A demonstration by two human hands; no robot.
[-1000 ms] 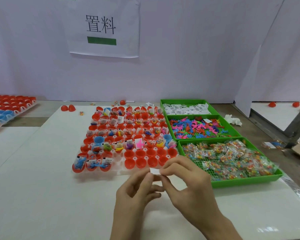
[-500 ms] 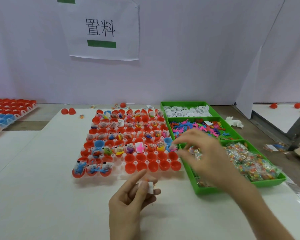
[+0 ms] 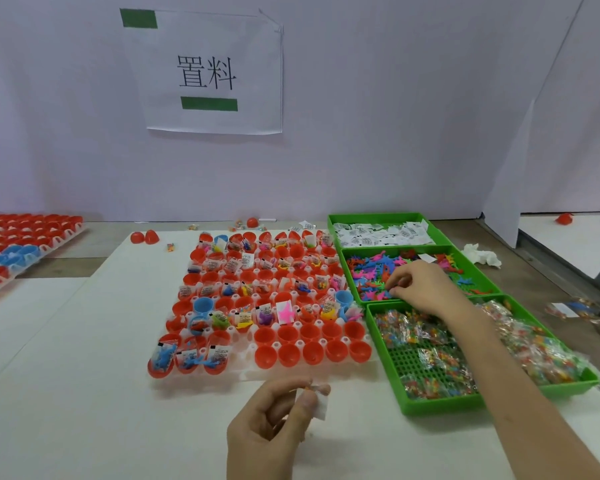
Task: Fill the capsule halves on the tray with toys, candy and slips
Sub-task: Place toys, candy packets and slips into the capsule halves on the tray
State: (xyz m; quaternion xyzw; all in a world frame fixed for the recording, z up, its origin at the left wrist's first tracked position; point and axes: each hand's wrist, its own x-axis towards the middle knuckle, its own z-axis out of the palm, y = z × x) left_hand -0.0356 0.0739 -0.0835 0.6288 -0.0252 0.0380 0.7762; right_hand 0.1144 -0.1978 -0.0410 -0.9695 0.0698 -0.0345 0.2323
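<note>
The white table (image 3: 84,393) carries the capsule tray (image 3: 245,356), three green bins (image 3: 430,408) and two loose red halves (image 3: 144,237).

a clear tray (image 3: 246,370) lies on the white table (image 3: 84,393), holding rows of red capsule halves (image 3: 288,355) set open side up, with a few blue halves (image 3: 202,304) among them. most far and middle cups hold toys, candy and printed slips; the near two rows on the right sit empty. just right of the tray, three green bins (image 3: 430,408) run far to near: white slips (image 3: 378,235), bright plastic toys (image 3: 368,271), clear-wrapped candy (image 3: 534,344). one more slip (image 3: 321,405) is pinched in the left hand (image 3: 271,427), nearer than the tray.
</note>
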